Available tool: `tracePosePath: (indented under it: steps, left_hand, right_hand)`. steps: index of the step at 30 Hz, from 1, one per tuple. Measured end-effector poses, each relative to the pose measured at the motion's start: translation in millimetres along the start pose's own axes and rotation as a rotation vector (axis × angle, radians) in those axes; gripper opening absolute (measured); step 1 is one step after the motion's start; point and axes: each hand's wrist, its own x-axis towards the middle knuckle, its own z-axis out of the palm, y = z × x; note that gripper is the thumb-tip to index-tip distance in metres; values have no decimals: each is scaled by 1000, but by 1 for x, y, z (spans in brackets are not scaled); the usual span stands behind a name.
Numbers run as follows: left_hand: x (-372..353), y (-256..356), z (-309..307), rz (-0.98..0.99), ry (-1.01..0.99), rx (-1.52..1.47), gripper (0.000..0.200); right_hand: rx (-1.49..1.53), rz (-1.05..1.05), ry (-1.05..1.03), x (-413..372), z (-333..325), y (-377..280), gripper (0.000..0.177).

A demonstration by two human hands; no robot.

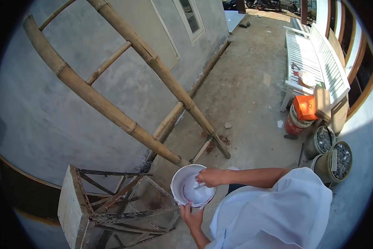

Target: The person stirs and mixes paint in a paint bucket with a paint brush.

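Observation:
A white bucket [174,182] has whitish, wet-looking material [190,191] inside and pinkish smears on its wall. My right hand [211,177] is over the bucket's opening, fingers closed round a pale tool [199,186] that reaches down into the material; the tool's lower end is hard to make out. Against the bucket's near lower side, my left hand [191,216] grips the outer wall, thumb and fingers up near the rim.
A bamboo ladder [149,58] leans at the left by a grey wall [70,120]. Below it stands a rusty metal frame [128,216]. At the right are a white bench [298,50], an orange box [305,108] on a red bucket [293,124], and rubble-filled buckets [343,162].

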Motion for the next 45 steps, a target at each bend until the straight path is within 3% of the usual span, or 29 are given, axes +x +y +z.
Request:
tracePosePath:
  steps: [5,8,11,14,16,20,23,28,31,34,39,44,45]
  left_hand:
    - [-1,-1,0,-1,-34,9,48]
    - [-3,2,2,34,-41,39,46]
    - [-4,4,7,31,-37,19,47]
    - [-2,9,13,3,-69,-18,48]
    - [-3,12,19,-39,-120,-19,50]
    - [2,14,39,27,-215,-62,49]
    - [4,21,54,55,-313,-88,49]
    - [13,47,86,96,-497,-167,50]
    - [18,61,114,215,-653,-125,61]
    - [16,101,143,287,-682,-154,75]
    - [8,157,193,166,-774,-159,77]
    - [10,84,260,143,-1033,52,63]
    - [4,66,269,49,-1074,75,61]
  right_hand:
    - [-68,-52,305,-18,-2,5,30]
    - [-10,169,502,-35,-8,6,42]
    - [122,515,366,-48,-5,19,49]
    - [352,618,42,-62,-12,35,50]
    - [427,518,-14,-73,-1,50,49]
    - [562,476,46,-106,14,66,43]
    - [482,598,123,-136,10,60,36]
    - [577,735,290,-190,7,61,32]
    - [628,804,397,-233,2,66,31]
    - [723,873,562,-281,4,80,29]
    - [788,1053,881,-403,-11,74,27]
    - [655,1206,1279,-541,5,82,25]
    - [712,1261,1362,-565,-8,67,26]
